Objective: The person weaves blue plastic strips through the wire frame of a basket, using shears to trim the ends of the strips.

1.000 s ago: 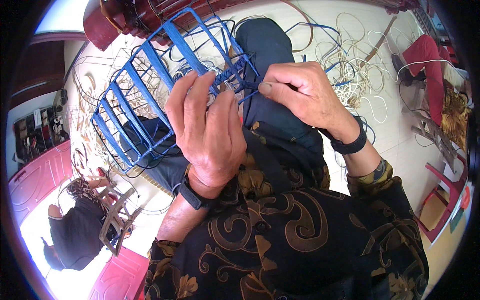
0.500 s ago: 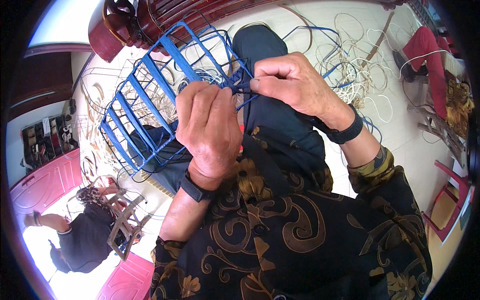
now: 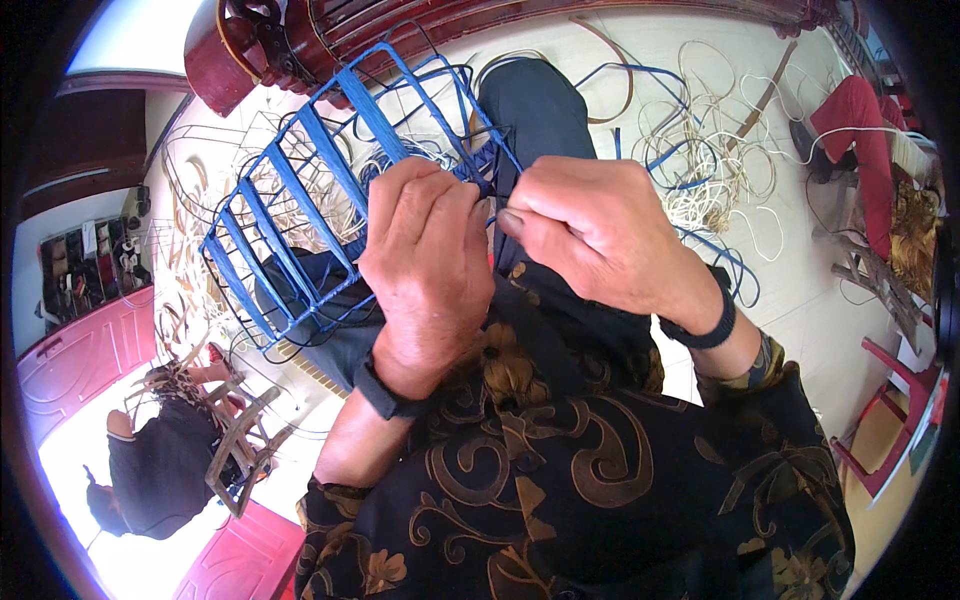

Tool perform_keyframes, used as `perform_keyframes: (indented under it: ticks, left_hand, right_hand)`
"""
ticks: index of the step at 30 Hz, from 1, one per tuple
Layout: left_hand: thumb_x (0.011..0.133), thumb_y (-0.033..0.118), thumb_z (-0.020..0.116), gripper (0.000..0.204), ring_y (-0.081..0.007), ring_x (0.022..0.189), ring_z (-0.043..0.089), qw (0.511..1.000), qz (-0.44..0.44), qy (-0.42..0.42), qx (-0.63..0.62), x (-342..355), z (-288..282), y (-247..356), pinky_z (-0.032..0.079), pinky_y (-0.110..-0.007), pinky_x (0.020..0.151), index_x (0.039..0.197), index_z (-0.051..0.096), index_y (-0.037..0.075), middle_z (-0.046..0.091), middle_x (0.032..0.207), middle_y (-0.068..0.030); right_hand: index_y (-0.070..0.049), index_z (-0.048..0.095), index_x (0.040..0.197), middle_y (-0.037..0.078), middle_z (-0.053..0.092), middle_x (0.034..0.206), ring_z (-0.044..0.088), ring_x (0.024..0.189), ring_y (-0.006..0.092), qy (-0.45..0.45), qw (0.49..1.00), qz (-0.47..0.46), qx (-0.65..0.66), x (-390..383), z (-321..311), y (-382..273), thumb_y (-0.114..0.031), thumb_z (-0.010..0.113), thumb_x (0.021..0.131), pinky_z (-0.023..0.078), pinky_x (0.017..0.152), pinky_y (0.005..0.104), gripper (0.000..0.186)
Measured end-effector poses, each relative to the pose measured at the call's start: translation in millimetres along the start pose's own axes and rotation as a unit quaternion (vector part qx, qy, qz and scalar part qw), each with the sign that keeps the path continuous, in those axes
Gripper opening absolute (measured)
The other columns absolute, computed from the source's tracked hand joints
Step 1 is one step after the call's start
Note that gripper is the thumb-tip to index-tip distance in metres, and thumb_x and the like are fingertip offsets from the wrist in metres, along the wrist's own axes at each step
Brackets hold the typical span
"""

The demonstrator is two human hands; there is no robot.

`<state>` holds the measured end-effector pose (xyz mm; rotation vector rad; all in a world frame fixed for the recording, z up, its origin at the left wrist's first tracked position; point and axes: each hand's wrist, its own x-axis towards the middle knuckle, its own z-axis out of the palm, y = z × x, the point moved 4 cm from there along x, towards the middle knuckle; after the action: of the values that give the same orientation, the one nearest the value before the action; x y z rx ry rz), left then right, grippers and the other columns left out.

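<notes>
At the centre of the frame the two hands meet over the near edge of a blue wire-frame basket [image 3: 330,215]. The left hand [image 3: 425,265] lies palm down, fingers curled over the basket's lower right corner and clamped on its rim. The right hand [image 3: 595,235] comes in from the right, thumb and forefinger pinched shut on a thin blue cord [image 3: 497,200] just beside the left fingertips, so the hands are nearly touching. Each wrist carries one dark band, two in all, and both forearms rise from the lower edge in sleeves of a black shirt with gold swirls [image 3: 560,480].

The basket stretches from the hands toward the upper left, resting across the person's lap on dark trousers [image 3: 535,105]. It is a single open frame, its ribs wrapped in blue; about five wrapped bars show along its long side. Nothing can be seen lying inside it; floor and strands show through the gaps.

Loose coils of pale cane [image 3: 715,150] are spread over the light floor in the upper right, with a few blue strands among them. At the lower left another person in black [image 3: 150,470] sits by a small wooden frame. Dark red wooden furniture [image 3: 300,30] runs along the top edge, and a red stool [image 3: 890,440] stands at the right edge.
</notes>
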<state>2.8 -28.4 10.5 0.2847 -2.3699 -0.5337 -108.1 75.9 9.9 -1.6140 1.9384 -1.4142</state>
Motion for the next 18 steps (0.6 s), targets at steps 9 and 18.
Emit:
perform_keyframes:
  ticks: [9, 18]
  left_hand:
    - [0.066, 0.003, 0.073, 0.021, -0.0321, 0.094, 0.059, 0.999, 0.035, -0.026, 0.03, 8.5, -14.6, 7.1, 0.043, -0.044, 0.085, 0.086, 0.067, 0.002, 0.062, 0.091, -0.0116]
    - [0.071, 0.001, 0.072, 0.01, -0.0276, 0.082, 0.06, 0.998, -0.044, 0.029, -0.042, 11.0, -5.2, -3.2, 0.043, -0.039, 0.077, 0.079, 0.066, 0.001, 0.061, 0.077, -0.0076]
  right_hand:
    - [-0.002, 0.065, 0.081, 0.008, 0.055, 0.079, 0.053, 0.069, 0.0229, 0.072, 0.994, -0.061, -0.056, 0.1, -15.7, -25.4, -0.008, 0.075, 0.08, 0.043, 0.062, 0.0324, 0.011]
    - [-0.003, 0.065, 0.09, 0.009, 0.06, 0.082, 0.06, 0.075, 0.0271, 0.087, 0.991, -0.006, 0.106, 5.7, -0.3, -5.0, -0.011, 0.071, 0.088, 0.048, 0.067, 0.0342, 0.01]
